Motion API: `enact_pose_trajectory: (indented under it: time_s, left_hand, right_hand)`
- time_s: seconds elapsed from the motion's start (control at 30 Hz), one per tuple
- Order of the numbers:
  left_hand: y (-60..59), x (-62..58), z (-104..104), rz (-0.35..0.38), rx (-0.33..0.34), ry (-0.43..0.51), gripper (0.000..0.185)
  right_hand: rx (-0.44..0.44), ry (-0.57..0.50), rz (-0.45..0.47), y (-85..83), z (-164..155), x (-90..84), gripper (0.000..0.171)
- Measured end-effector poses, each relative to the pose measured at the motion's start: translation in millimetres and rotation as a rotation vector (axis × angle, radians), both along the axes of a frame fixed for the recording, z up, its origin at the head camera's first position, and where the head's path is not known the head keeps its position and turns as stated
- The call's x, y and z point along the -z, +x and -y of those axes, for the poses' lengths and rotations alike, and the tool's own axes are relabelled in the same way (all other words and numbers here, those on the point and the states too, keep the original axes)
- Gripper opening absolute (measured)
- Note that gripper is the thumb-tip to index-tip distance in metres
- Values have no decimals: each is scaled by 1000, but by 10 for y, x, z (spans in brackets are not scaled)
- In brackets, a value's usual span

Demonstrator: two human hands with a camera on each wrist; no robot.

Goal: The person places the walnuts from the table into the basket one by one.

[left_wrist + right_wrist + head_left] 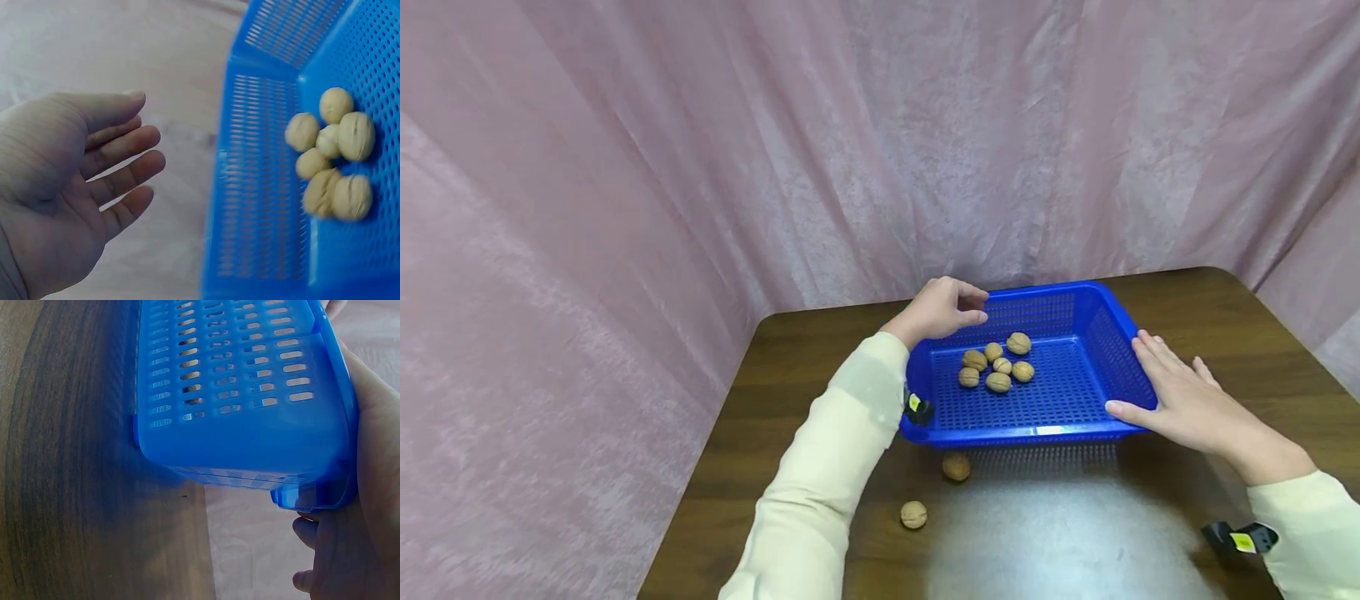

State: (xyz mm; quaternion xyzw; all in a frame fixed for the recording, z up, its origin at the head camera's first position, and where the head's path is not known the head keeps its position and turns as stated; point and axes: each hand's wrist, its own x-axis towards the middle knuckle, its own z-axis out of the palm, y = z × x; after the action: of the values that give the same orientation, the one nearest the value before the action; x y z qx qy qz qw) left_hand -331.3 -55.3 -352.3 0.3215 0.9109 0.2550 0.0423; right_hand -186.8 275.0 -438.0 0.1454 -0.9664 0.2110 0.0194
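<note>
Over the left side of a blue plastic basket (985,437), my left hand (942,307) hovers with relaxed fingers and nothing in its grasp. The left wrist view shows that palm bare, beside the basket wall (262,175). Several walnuts (998,382) lie grouped on the basket floor, left of its middle. My right hand (1187,404) rests on the basket's near right corner, thumb at the front rim, fingers stretched along the right side. In the right wrist view, the hand lies against the rim and its fingers are partly hidden.
Two walnuts lie on the brown wooden table (797,383) in front of the basket: a darker walnut (956,467) close to it and a paler walnut (913,514) nearer me. A pink curtain (850,167) hangs behind the table's far edge.
</note>
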Motion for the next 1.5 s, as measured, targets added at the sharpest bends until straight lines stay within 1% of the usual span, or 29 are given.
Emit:
enact_pose_trajectory:
  time_s: [0.07,0.17,0.23,0.3,0.37,0.43,0.57,0.7,0.8,0.93,1.1,1.3,1.4,1.5]
  left_hand:
    - [126,-122,153,-29,16,-5,32]
    - [326,-219,409,-57,27,-21,29]
    - [454,-234,588,-72,33,-17,28]
    - [568,-197,768,-85,36,8,26]
    - [696,-135,951,-85,38,48,24]
    - [819,-32,1127,-77,33,93,22]
    - [1043,235,1425,-31,-4,166,20]
    - [1182,528,1597,14,-36,200,20]
    - [1252,739,1636,59,-26,221,21]
    - [1335,990,1615,135,0,244,23]
    - [1398,1216,1517,210,54,224,28]
    - [1419,1377,1418,251,133,184,31]
    - [1418,1417,1391,247,169,159,35]
    - [1420,1442,1369,222,213,126,38]
  right_hand:
    - [-4,3,5,-16,3,-7,105]
    - [-8,8,1,-44,2,-11,105]
    - [-3,6,1,-61,-2,-16,106]
    - [2,3,1,-74,-7,-18,106]
    - [3,3,3,-80,-10,-18,106]
    - [0,1,3,-83,-12,-10,106]
    - [-2,4,9,-98,-23,-5,105]
    - [9,5,17,-108,-46,-19,106]
    - [14,6,25,-111,-64,-19,106]
    - [13,3,37,-114,-64,-12,106]
    - [12,-4,30,-99,-54,-1,106]
    - [9,0,17,-100,-65,2,105]
    - [4,-1,9,-98,-65,1,106]
    - [-2,-1,2,-92,-62,3,105]
